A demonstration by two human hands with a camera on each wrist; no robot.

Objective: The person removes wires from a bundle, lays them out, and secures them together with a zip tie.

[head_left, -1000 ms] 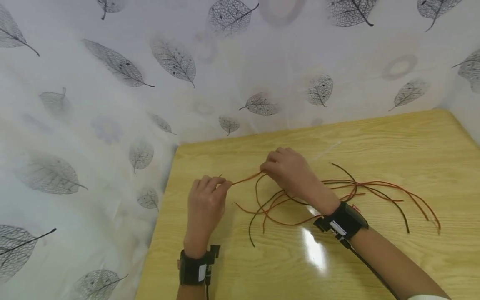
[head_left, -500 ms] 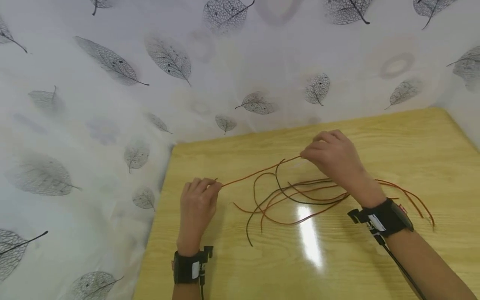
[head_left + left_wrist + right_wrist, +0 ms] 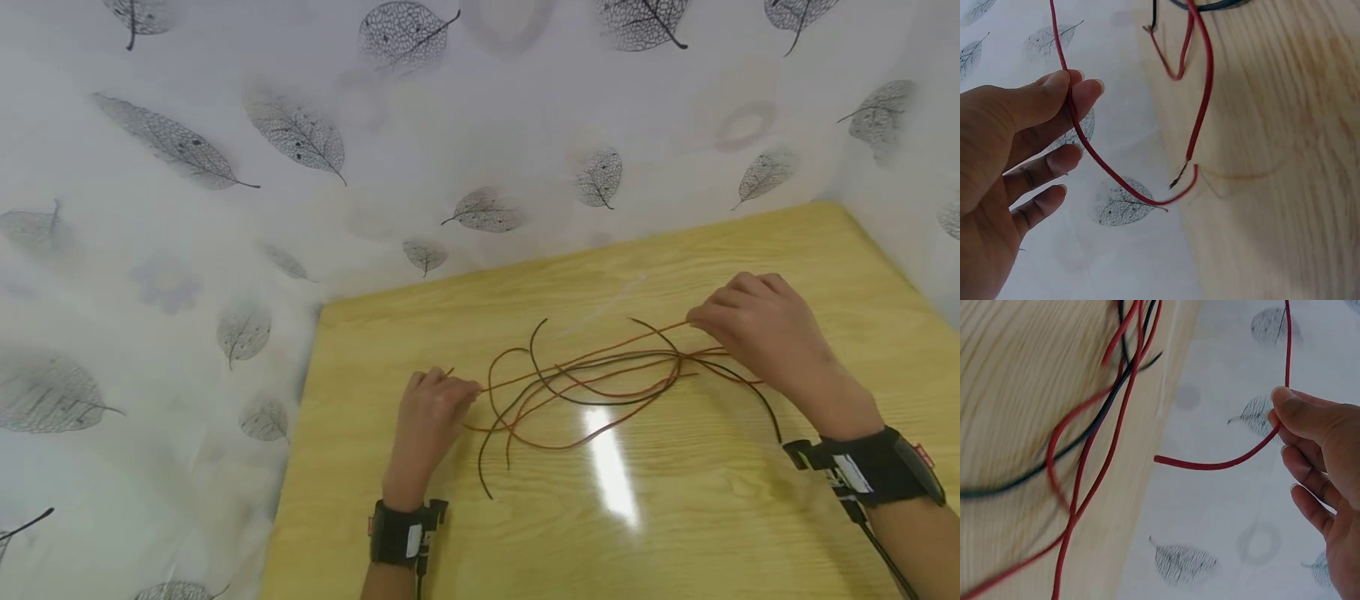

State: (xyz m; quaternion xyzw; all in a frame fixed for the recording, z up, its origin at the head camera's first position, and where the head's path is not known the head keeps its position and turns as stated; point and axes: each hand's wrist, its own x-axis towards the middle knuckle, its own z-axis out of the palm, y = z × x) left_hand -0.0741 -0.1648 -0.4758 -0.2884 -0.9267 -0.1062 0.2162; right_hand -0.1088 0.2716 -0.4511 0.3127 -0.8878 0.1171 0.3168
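Observation:
A red wire (image 3: 645,336) stretches nearly straight between both hands, above a loose tangle. My left hand (image 3: 431,421) pinches it near its left end. In the left wrist view, that wire (image 3: 1102,164) runs between thumb and index finger and its tail curves below; the other fingers are spread apart. Toward the right end, my right hand (image 3: 780,350) pinches it with thumb and forefinger. The right wrist view shows its short free end (image 3: 1210,466) curving out past the fingertips. Another red wire (image 3: 1200,119) has bare, twisted strands at its tip.
Several red and black wires lie crossed on the wood-grain table (image 3: 525,542), among them a black wire (image 3: 768,410). Behind them is a thin pale strip (image 3: 603,307). A leaf-patterned white covering (image 3: 525,125) rises along the table's back and left edges.
My right hand has moved rightward, away from the left, and the stretch of red wire between them is much longer. My left hand keeps its pinch in roughly the same place. The head view has shifted slightly.

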